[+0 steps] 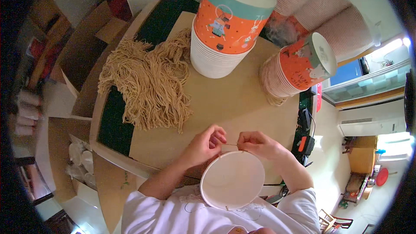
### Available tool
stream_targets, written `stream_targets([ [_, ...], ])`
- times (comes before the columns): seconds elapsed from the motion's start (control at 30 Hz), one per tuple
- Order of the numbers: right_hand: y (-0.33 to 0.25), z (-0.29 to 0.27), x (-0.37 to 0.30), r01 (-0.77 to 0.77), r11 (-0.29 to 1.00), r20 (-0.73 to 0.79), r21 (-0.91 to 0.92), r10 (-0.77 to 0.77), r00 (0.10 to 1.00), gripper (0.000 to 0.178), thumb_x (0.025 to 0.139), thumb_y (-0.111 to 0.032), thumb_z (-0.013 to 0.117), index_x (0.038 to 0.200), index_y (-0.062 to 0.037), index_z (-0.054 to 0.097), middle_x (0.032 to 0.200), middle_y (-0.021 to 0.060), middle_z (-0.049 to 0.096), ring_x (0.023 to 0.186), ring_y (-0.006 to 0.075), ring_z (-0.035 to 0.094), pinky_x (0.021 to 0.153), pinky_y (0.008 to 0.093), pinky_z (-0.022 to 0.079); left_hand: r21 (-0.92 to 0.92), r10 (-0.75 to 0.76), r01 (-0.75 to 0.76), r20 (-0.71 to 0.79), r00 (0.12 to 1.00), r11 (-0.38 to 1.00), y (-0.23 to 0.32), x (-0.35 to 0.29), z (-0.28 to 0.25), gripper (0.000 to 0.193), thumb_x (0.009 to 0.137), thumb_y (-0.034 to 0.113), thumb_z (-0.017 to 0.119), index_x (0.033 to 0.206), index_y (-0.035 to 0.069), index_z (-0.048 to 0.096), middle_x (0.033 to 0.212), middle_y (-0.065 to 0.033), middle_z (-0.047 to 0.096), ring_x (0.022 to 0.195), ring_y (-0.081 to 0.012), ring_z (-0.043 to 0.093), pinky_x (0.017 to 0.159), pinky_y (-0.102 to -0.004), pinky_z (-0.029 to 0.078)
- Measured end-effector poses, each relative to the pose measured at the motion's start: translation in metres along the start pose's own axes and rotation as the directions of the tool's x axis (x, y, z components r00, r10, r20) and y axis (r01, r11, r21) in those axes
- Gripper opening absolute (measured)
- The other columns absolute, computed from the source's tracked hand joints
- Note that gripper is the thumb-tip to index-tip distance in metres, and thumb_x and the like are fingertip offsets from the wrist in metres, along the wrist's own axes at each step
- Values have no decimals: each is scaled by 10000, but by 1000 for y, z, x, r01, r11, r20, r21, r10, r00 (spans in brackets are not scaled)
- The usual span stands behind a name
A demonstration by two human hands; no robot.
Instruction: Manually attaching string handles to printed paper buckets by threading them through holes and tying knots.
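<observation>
A white paper bucket (233, 181) rests against my body, its round mouth facing up at me. Just past its far rim, my left hand (207, 145) is closed in a pinch with curled fingers. Opposite it, my right hand (256, 142) pinches as well, close to the rim. A thin tan cord (229, 144) stretches between the two hands. Further left on the cardboard lies a loose heap of similar tan cords (149, 82). My fingers partly hide the cord's ends.
Beyond my hands stands a tall upside-down stack of orange and teal printed buckets (229, 26); a smaller stack (299, 67) is at its right. Wrapped bucket stacks (320, 8) line the back. A black and orange device (306, 144) sits by the table's right edge. Open cardboard boxes (82, 56) stand left.
</observation>
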State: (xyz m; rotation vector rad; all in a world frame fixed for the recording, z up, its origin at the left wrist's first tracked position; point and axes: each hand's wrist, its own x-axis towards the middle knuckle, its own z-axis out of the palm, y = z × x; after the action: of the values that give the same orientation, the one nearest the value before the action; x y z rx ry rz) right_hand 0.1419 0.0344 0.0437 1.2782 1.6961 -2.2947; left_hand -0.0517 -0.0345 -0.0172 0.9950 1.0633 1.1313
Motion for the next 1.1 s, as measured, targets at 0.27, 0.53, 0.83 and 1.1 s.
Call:
stream_targets([
  [0.27, 22, 11, -4, 223, 973, -259, 52, -202, 944, 60, 865, -54, 538, 884, -2, 517, 783, 46, 570, 758, 101, 560, 666, 223, 462, 130, -165, 132, 285, 944, 983, -18, 29, 0, 90, 786, 77, 636, 837, 3, 632, 726, -45, 628, 674, -80, 567, 613, -229, 463],
  [0.53, 21, 5, -5, 354, 904, -256, -242, -411, 875, 140, 784, 42, 599, 911, -2, 556, 833, 54, 590, 810, 126, 592, 716, 246, 485, -235, -272, 332, 254, 928, 913, -26, 31, -7, 121, 850, 143, 584, 832, 24, 600, 728, -16, 603, 633, -67, 542, 569, -207, 442],
  [0.83, 10, -1, 0, 471, 779, -153, -414, -570, 807, 134, 728, 41, 648, 834, -26, 600, 817, 75, 591, 742, 184, 584, 653, 276, 469, -25, -263, 326, 534, 804, 945, -3, 33, -16, 73, 845, 113, 579, 836, 43, 562, 744, -22, 597, 702, -83, 565, 633, -219, 466],
  [1.1, 5, -5, 7, 567, 700, 6, -434, -628, 778, 141, 732, -18, 670, 865, -52, 637, 804, 66, 580, 749, 213, 569, 642, 303, 464, -214, -292, 413, 437, 851, 885, -1, 35, -14, 64, 840, 79, 578, 854, 34, 534, 796, -31, 609, 738, -91, 578, 674, -233, 476],
])
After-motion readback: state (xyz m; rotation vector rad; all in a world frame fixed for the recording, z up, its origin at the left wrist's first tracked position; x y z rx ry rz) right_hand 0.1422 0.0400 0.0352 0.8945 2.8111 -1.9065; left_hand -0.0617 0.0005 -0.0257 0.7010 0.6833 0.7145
